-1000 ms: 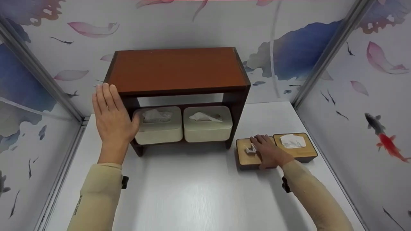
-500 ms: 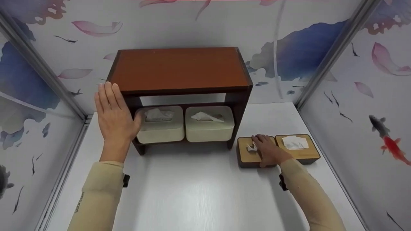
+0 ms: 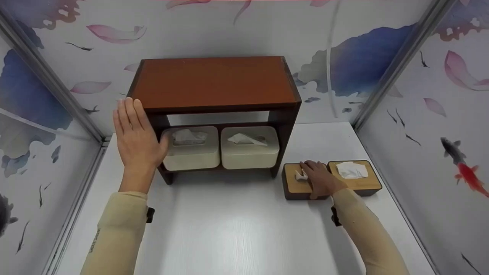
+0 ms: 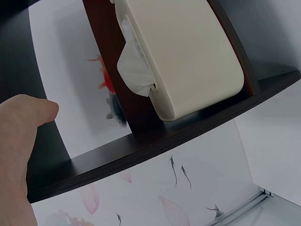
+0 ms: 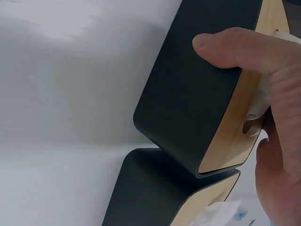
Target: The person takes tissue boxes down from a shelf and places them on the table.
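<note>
My right hand (image 3: 321,178) grips the left one of two dark tissue boxes with wooden lids. Its thumb presses the dark side of that tissue box (image 5: 193,94), while the fingers reach over the lid, beside the tuft of tissue. Flat and straight-fingered, my left hand (image 3: 137,147) lies against the left end of a brown two-level shelf (image 3: 214,82), thumb apart, at the front edge. On the shelf's lower board, two cream tissue boxes stand side by side: the left cream box (image 3: 193,158) near my thumb, and the right cream box (image 3: 250,158). Tissue pokes from each slot.
The second wooden-lidded box (image 3: 359,183) stands right beside the gripped one, close to the right wall. A white table (image 3: 229,229) carries everything. Printed panels enclose it at the back (image 3: 244,34), left (image 3: 34,152) and right (image 3: 424,152).
The head view has shifted slightly, so everything appears a little farther right. Both hands keep their places on the shelf and the wooden-lidded tissue box.
</note>
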The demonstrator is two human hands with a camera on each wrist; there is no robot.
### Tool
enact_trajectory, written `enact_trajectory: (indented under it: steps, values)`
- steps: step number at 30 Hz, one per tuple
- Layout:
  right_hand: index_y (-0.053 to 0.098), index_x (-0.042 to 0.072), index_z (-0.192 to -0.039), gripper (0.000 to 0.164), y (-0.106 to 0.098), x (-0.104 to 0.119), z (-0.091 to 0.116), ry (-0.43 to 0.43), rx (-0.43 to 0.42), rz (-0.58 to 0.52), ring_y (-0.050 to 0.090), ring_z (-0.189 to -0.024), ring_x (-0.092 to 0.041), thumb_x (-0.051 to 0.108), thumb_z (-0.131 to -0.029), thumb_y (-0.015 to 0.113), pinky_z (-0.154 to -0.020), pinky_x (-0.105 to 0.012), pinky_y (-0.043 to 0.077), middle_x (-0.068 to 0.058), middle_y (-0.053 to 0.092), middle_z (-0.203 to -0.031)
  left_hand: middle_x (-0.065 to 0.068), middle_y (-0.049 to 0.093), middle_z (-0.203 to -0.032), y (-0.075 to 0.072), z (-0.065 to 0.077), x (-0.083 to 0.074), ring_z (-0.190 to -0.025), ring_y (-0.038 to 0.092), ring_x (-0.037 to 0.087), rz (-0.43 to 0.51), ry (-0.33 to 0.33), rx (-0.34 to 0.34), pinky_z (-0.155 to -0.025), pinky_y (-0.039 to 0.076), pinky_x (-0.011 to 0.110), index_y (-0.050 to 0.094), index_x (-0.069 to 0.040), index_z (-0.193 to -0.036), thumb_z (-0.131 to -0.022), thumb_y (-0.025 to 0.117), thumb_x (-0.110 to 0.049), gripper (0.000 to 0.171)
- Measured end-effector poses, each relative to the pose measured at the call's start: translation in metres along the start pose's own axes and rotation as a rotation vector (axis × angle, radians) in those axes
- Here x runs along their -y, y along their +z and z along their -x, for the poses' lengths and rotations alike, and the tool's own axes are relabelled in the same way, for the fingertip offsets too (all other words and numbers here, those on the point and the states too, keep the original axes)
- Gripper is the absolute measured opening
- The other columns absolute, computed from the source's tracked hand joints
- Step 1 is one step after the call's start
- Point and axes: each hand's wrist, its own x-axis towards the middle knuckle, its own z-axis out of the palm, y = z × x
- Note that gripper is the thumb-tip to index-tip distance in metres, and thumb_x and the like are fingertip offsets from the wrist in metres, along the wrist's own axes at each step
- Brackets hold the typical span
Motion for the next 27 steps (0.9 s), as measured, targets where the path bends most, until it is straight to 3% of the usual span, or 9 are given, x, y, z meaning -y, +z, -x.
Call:
enact_trajectory:
  steps: [7, 16, 21, 27]
  values:
    - [0.027, -0.002, -0.151, 0.120, -0.002, 0.001, 0.002, 0.013, 0.006, 0.010, 0.035, -0.139, -0.041, 0.020, -0.054, 0.094, -0.116, -0.062, 0.023, -0.024, 0.037, -0.149, 0.023, 0.001, -0.161, 0.000, 0.000, 0.001, -0.151, -0.001, 0.038, 0.004, 0.003, -0.002, -0.125, 0.003, 0.048, -0.004, 0.000, -0.153, -0.091, 0.060, -0.047, 0.101]
    - [0.020, -0.001, -0.154, 0.124, -0.013, 0.007, 0.005, 0.099, 0.113, -0.012, 0.019, -0.147, -0.045, 0.030, -0.059, 0.093, -0.119, -0.063, 0.012, -0.025, 0.022, -0.159, 0.023, 0.002, -0.161, 0.000, 0.000, -0.002, -0.151, 0.000, 0.038, 0.010, 0.008, -0.013, -0.125, 0.003, 0.048, -0.003, 0.000, -0.154, -0.089, 0.064, -0.045, 0.104]
    - [0.016, -0.002, -0.154, 0.124, -0.023, 0.014, 0.006, 0.107, 0.098, -0.083, 0.018, -0.148, -0.044, 0.035, -0.063, 0.091, -0.119, -0.063, 0.012, -0.027, 0.018, -0.160, 0.023, 0.002, -0.160, 0.000, 0.001, -0.001, -0.152, -0.001, 0.037, 0.018, 0.004, -0.007, -0.125, 0.003, 0.048, -0.003, 0.000, -0.154, -0.089, 0.064, -0.045, 0.104]
    - [0.017, 0.001, -0.155, 0.113, -0.037, 0.026, 0.010, 0.101, 0.058, -0.133, 0.020, -0.147, -0.043, 0.034, -0.072, 0.086, -0.119, -0.062, 0.015, -0.025, 0.019, -0.160, 0.023, -0.001, -0.161, -0.001, 0.002, 0.001, -0.152, -0.003, 0.037, 0.017, 0.000, 0.017, -0.125, 0.002, 0.048, -0.005, 0.000, -0.154, -0.090, 0.061, -0.046, 0.103]
